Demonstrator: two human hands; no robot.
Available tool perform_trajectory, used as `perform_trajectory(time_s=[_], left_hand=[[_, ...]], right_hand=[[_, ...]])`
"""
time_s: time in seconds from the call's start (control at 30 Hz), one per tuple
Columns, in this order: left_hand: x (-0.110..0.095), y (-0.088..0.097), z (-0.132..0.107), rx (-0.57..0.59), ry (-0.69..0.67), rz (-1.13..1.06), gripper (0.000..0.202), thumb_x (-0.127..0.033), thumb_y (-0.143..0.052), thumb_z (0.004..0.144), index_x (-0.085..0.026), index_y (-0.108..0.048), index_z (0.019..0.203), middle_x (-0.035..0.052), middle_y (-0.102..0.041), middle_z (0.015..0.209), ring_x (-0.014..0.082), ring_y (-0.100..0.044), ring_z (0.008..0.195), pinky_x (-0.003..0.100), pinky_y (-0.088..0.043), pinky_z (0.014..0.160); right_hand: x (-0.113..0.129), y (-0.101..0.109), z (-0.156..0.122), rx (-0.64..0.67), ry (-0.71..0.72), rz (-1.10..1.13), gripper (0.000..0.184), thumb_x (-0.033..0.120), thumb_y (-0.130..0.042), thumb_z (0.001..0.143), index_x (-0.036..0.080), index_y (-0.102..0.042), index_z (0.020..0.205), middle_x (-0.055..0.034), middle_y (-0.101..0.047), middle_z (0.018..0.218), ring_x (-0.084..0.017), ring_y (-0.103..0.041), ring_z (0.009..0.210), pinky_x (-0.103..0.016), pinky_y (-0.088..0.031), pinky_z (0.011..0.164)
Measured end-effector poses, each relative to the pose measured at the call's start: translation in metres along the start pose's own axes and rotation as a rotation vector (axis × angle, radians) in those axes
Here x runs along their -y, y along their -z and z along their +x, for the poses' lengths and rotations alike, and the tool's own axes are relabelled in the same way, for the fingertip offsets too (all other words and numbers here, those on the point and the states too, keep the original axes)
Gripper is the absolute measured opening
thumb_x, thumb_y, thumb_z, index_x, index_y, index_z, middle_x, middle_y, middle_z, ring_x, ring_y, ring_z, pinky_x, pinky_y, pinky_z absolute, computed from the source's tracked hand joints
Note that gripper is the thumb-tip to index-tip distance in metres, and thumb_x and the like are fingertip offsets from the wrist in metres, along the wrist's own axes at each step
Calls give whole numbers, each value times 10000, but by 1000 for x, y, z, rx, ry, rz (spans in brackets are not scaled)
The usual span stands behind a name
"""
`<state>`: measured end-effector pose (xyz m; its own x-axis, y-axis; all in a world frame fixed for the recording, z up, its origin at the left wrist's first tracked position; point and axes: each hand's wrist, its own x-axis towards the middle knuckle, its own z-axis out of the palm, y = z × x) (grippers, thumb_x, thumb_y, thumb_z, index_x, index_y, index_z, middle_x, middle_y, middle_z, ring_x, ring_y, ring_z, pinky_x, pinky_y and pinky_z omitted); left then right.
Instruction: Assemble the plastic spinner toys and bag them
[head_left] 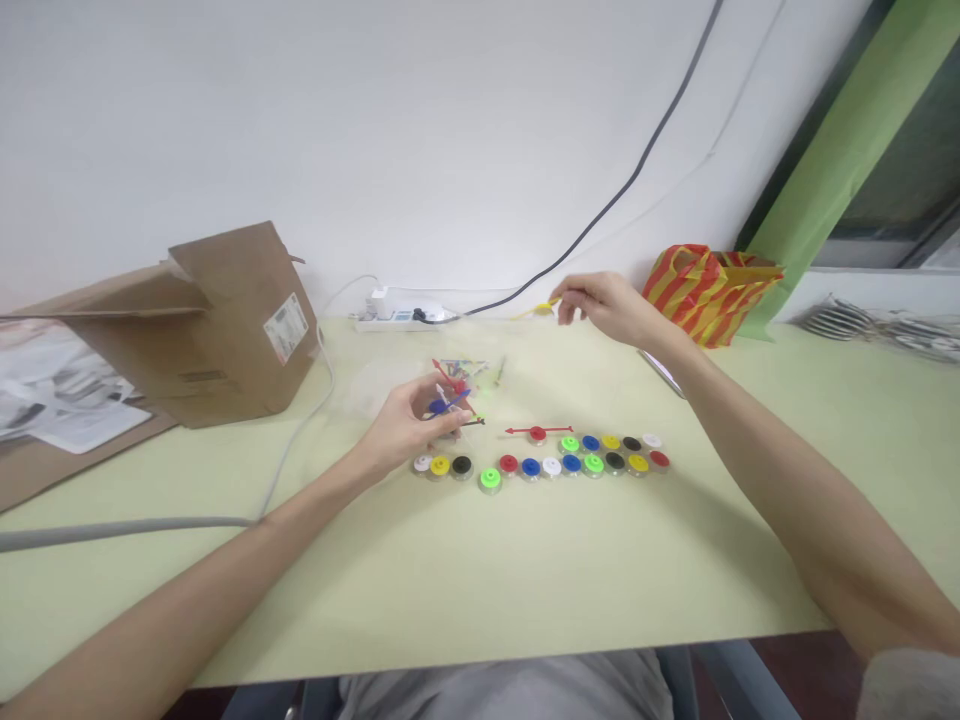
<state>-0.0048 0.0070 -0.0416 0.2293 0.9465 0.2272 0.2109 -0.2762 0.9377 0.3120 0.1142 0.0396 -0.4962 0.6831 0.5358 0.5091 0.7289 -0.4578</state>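
My right hand (pixel 606 302), raised over the back of the table, pinches a yellow spinner arrow (pixel 543 309) by one end. Several spinner arrows in red, blue (pixel 455 401) and other colours are gripped in my left hand (pixel 405 425), just behind the left end of two rows of round discs. The discs are green (pixel 490 480), red, blue, white, yellow and black, each on a clear base. Behind the rows lies a red arrow (pixel 555 430) with a red disc (pixel 537 435) at its middle. A small pile of coloured pieces (pixel 472 368) is partly hidden behind my left hand.
An open cardboard box (pixel 225 340) stands at the left, with a grey cable (pixel 292 450) beside it. A power strip (pixel 401 318) lies against the wall. At the back right are a red-and-yellow striped bag (pixel 705 300) and a dark flat object (pixel 660 370) behind my right forearm.
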Motion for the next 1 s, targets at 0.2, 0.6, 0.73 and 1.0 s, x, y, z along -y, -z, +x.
perform_trajectory(time_s=[0.2, 0.6, 0.73, 1.0], left_hand=[[0, 0, -1, 60, -21, 24, 439, -454, -874, 711, -173, -659, 971, 76, -756, 942, 246, -721, 928, 300, -600, 705], [5, 1, -3, 204, -114, 71, 536, -371, -849, 755, -191, -649, 1219, 104, -703, 1188, 255, -676, 1080, 396, -556, 950], [1, 0, -5, 259, -115, 80, 456, -361, -850, 760, -182, -661, 1135, 78, -715, 1081, 227, -687, 984, 358, -556, 887], [-5, 0, -6, 223, -151, 95, 436, -400, -852, 756, -193, -701, 1110, 61, -732, 995, 209, -690, 885, 325, -568, 792]], right_hand=[[72, -1, -6, -75, 161, 66, 198, 373, -535, 1026, 201, -627, 993, -35, -672, 814, -158, -618, 766, -328, -506, 729], [112, -12, -14, 58, 176, 62, 168, 277, -593, 968, 176, -717, 914, -61, -736, 883, -185, -663, 833, -330, -498, 745], [122, -20, -17, 191, 210, 188, 99, 230, -620, 955, 171, -692, 918, -53, -743, 917, -166, -675, 828, -307, -495, 758], [118, -22, -14, 318, 244, 253, 161, 198, -569, 970, 160, -671, 852, -28, -710, 814, -149, -639, 779, -289, -469, 720]])
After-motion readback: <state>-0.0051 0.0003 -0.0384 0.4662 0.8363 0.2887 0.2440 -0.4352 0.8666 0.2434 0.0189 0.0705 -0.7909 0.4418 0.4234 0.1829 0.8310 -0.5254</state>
